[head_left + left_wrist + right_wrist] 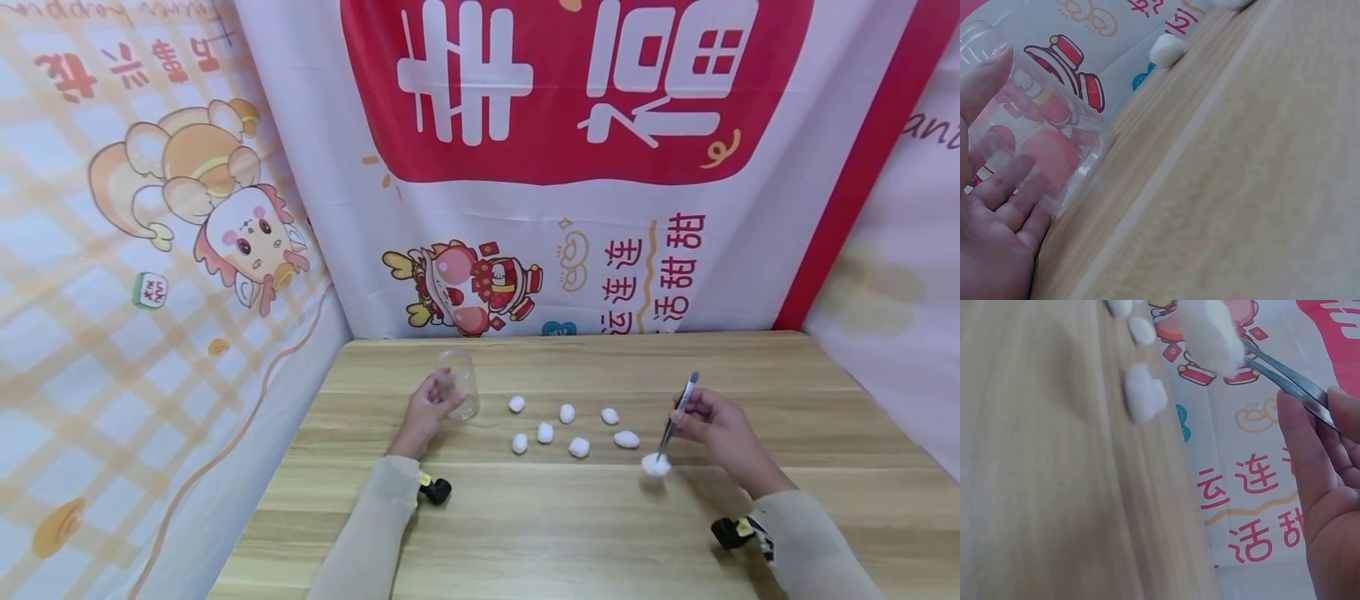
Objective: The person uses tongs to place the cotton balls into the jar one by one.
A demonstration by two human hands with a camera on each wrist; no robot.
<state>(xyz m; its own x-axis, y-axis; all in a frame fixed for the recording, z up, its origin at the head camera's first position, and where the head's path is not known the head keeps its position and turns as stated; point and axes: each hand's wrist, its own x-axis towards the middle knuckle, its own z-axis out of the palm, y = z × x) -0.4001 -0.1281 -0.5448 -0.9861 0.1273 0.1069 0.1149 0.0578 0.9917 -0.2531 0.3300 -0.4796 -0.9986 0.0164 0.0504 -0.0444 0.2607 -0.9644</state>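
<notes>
Clock: I set its centre among the seven loose cotton balls [545, 433] on my head feed, twelve at the far edge of the wooden table [570, 533].
Left hand: at nine o'clock, my left hand [426, 414] is narrowed around the clear cup, thumb on one side and fingers on the other.
Clear cup: the clear cup [467, 385] stands upright on the tabletop between nine and ten o'clock; I see the backdrop's print through its wall on the left wrist feed.
Right hand: at three o'clock, my right hand [716, 427] pinches the tweezers between thumb and fingers.
Tweezers: the grey metal tweezers [667, 437] slant from that hand, tips aimed toward seven o'clock.
Held cotton ball: the held cotton ball [656, 467] is at the tweezers' tips, between three and four o'clock, raised off the wood with a shadow beneath it.
Loose cotton: all seven are white and lie apart from one another, to the three o'clock side of the cup.
Cuffs: pale sleeves [375, 521] cover both forearms, a small black device [435, 490] at each wrist.
Backdrop: a white backdrop [465, 208] with a red panel hangs at twelve.
</notes>
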